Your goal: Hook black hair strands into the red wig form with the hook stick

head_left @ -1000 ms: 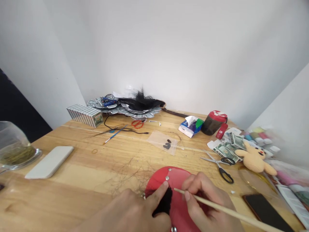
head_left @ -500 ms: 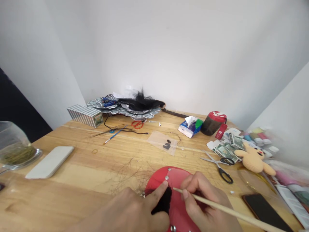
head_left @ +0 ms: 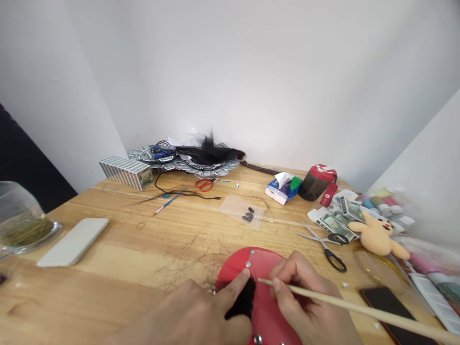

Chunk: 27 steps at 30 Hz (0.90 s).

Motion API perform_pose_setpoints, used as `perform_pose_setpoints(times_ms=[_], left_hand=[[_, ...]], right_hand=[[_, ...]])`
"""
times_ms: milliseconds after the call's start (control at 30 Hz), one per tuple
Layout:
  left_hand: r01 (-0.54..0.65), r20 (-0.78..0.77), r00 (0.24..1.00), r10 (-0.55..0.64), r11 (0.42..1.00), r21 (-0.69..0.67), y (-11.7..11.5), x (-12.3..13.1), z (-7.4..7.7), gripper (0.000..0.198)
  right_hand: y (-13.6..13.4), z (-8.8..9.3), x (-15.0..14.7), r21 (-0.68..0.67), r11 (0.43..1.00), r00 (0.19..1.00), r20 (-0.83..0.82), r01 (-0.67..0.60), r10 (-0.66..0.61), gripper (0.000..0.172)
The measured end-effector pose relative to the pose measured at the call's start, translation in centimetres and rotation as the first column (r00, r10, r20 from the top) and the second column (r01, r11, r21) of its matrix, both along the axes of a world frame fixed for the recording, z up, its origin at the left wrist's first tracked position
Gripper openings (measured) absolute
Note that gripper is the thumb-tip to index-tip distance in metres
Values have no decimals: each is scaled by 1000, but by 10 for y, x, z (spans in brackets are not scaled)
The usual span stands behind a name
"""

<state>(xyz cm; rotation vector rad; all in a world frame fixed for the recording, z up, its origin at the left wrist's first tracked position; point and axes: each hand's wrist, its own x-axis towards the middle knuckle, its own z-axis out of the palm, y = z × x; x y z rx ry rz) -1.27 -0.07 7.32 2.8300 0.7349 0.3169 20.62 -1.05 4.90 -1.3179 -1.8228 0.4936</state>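
moved: wooden stick's (head_left: 359, 307) rear end slightly higher
left hand (head_left: 201, 309): index extended along black patch (head_left: 245, 301), grip unclear
red studded piece (head_left: 265, 314): front of desk (head_left: 143, 268), under patch
right hand (head_left: 307, 297): fingers closed, pinching stick

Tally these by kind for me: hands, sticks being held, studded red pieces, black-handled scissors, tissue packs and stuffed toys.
Hands: 2 (left hand, right hand)
Held stick: 1
Studded red piece: 1
Black-handled scissors: 1 pair
Tissue pack: 1
Stuffed toy: 1
Total: 7
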Motion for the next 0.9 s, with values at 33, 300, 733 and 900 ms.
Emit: perform_pose_setpoints(times_ms=[33,300,733,900], left_hand=[[1,-3,1000,-1,1000,-2,0,0,0,11],[22,-41,999,-22,1000,7,0,1,2,12],[-14,-50,999,21,991,135,-2,4,2,11],[41,-222,975,1,982,183,-4,5,3,6]], right_hand=[[0,0,0,-4,1000,1000,-8,14,-14,20],[3,-10,3,-14,1000,997,-77,-19,18,20],[3,-12,2,-133,991,987,-163,-11,-11,23],[1,-6,-1,-191,982,978,-205,-11,-29,20]])
